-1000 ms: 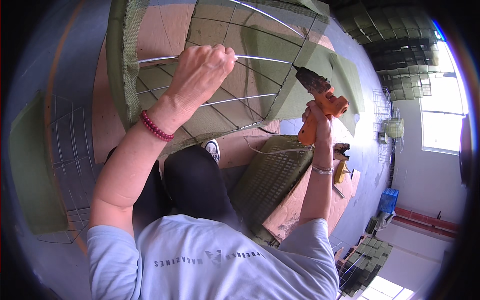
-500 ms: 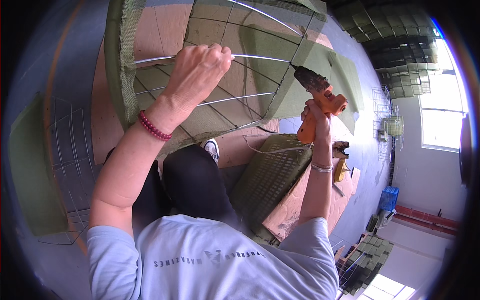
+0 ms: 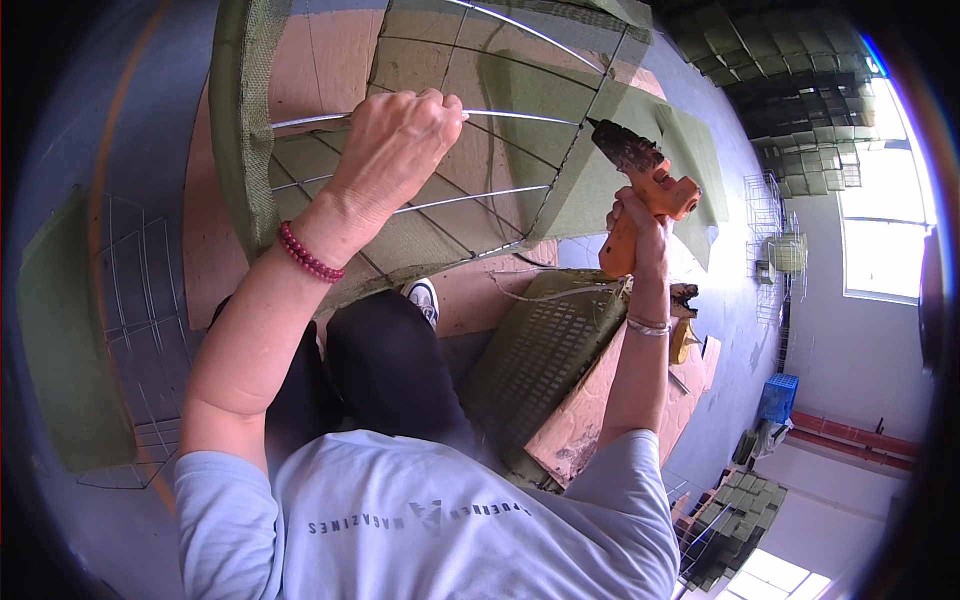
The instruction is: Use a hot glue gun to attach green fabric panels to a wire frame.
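Observation:
My left hand [image 3: 405,140] is closed round a metal wire [image 3: 515,115] of a wire frame covered in green mesh fabric [image 3: 240,130]. Orange and blackened at its front, a hot glue gun [image 3: 645,185] is gripped in my right hand [image 3: 637,225]. Its dark nozzle points up and left, close to the frame's right edge wire near the end of the gripped wire. Whether the tip touches the wire I cannot tell. A loose flap of green mesh [image 3: 665,140] spreads behind the gun.
A green perforated crate [image 3: 545,345] stands at my right knee beside a cardboard-topped box [image 3: 585,405]. Cardboard [image 3: 225,215] lies beneath the frame. Another mesh-covered wire frame [image 3: 65,340] is at left. Stacked green baskets [image 3: 800,90] fill the far right; a blue crate [image 3: 778,397] stands below.
The glue gun in my right hand has shifted slightly to the right, its nozzle drawing a little away from the edge wire. My left hand stays on the wire.

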A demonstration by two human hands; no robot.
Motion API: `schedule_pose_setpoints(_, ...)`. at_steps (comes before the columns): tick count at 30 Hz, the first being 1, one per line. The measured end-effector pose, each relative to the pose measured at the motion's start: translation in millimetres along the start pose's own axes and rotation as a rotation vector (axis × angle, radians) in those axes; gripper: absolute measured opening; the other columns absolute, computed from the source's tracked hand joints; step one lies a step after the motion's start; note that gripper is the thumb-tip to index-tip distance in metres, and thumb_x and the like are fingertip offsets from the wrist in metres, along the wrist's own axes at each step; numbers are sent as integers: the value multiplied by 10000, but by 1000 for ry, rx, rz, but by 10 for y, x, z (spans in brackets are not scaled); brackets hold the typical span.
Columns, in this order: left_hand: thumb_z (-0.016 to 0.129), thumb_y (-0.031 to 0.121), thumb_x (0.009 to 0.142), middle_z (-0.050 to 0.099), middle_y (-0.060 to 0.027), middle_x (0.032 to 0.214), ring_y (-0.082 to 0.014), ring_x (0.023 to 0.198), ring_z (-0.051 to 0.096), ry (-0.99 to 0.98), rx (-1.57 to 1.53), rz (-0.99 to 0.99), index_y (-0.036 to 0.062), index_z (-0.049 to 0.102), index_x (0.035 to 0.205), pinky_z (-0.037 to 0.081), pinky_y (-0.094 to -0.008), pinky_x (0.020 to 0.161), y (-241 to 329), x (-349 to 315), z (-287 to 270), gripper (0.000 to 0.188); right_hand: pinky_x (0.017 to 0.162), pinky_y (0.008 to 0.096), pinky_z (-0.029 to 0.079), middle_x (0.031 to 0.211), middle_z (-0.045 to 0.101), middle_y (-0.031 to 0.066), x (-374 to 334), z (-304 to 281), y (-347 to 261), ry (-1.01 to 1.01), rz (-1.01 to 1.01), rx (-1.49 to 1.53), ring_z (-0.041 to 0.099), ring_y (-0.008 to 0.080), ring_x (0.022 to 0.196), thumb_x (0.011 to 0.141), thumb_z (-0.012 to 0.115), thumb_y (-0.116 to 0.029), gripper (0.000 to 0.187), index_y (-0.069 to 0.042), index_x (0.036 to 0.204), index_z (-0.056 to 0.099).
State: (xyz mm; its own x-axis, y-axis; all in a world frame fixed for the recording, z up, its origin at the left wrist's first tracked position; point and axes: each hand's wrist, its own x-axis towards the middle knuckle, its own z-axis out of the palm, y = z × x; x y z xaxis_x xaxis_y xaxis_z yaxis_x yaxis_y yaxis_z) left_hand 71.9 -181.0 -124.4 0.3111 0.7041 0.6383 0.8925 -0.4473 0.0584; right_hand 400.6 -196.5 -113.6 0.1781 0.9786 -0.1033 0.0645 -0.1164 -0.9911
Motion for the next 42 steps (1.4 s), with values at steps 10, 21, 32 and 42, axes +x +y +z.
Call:
schedule_pose_setpoints(10, 632, 191, 876, 619, -64, 632, -167, 560, 635, 33, 0, 3, 61, 620, 759, 494, -285, 458, -6, -84, -35, 175, 505, 296, 488, 735, 571, 75, 2, 22, -26, -18, -35, -32, 565, 157, 584, 809, 661, -73, 231, 0, 999, 553)
schedule_pose_setpoints(21, 627, 210, 886, 603, -54, 605, -155, 536, 618, 27, 10, 17, 62, 620, 791, 481, -276, 440, -38, 133, -34, 176, 511, 289, 490, 774, 575, 73, 66, -2, -56, -32, 15, -12, 564, 149, 594, 819, 648, -67, 230, -13, 1019, 547)
schedule_pose_setpoints(32, 599, 211, 903, 622, -77, 638, -198, 573, 644, 10, -45, 31, 68, 598, 730, 499, -319, 463, 5, 444, 109, 225, 679, 355, 540, 829, 623, 119, -81, -458, 33, 28, -15, 100, 631, 228, 717, 860, 631, -123, 250, 27, 1044, 552)
schedule_pose_setpoints(42, 538, 264, 935, 621, -84, 686, -273, 622, 639, -46, 96, -3, 88, 564, 737, 496, -375, 524, -43, 398, -93, 267, 871, 430, 526, 1123, 625, 113, -1324, -2541, 1231, 680, -161, 554, 644, 264, 957, 879, 631, -442, 470, -122, 1201, 507)
